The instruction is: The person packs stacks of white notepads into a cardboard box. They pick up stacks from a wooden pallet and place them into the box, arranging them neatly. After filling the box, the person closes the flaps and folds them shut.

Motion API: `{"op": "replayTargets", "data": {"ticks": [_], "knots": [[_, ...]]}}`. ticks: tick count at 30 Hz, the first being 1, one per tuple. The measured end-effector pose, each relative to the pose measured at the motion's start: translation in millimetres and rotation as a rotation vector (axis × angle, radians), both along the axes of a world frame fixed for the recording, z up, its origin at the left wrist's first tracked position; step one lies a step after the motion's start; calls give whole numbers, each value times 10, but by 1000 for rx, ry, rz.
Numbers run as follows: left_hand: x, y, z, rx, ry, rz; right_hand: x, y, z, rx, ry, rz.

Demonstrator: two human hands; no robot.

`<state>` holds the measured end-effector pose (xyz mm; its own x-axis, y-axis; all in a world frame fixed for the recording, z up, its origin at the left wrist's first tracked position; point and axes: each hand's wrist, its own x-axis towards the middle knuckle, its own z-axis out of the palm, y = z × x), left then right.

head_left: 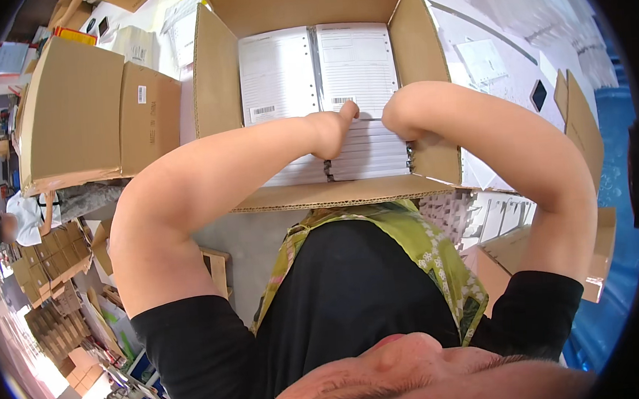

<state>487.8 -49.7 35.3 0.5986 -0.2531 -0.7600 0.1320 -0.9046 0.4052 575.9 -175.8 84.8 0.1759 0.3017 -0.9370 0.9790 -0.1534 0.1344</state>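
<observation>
Inside an open brown carton [315,4], my left grip [335,131] is bent over the near part of the ruled white paper, by the seam between the left-hand stack [273,70] and the right-hand stack [356,62]; whether its fingers pinch anything, I cannot tell. My right grip [402,117] dips at the outer edge of the right-hand stack, close to the carton's right wall, its fingers hidden from me, so I cannot tell its state either. Just below my hands, a nearer pile [369,152] shows its page edges, with dark bindings at its sides. The carton's walls rise all round the paper, the near one standing between it and my body, and my left forearm crosses over it. To the right, a loose sheet [481,59] and a phone [538,95] lie on the white counter [513,78], with blue sheeting [616,137] beyond. A big brown box [73,116] crowds the left side; past it is a person in a white shirt [26,217], near stacked small boxes [51,260].
</observation>
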Motion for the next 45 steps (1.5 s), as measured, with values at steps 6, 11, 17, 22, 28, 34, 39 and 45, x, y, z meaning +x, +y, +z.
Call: {"op": "replayTargets", "data": {"ticks": [6, 11, 17, 22, 28, 34, 39, 45], "knots": [[-33, 295, 481, -38, -168, -185, 45, 28, 154, -20, 82, -4], [-445, 801, 1176, -77, -801, 18, -119, 78, -181, -62, 106, 142], [-1547, 825, 1157, -90, -987, 117, 46, 268, -181, 385, 62, 131], [-1759, 774, 653, -69, -1175, 246, 104, 413, -410, 694, 371, 172], [-1756, 776, 577, -100, -1245, 272, 142, 499, -393, 625, 462, 111], [-1745, 778, 565, -105, -1269, 272, 74, 571, -509, 717, 485, 79], [-1751, 782, 529, -127, -1270, 266, 95, 523, -538, 760, 520, 139], [-1743, 746, 548, -107, -1284, 270, 181, 382, -673, 915, 587, 160]]}}
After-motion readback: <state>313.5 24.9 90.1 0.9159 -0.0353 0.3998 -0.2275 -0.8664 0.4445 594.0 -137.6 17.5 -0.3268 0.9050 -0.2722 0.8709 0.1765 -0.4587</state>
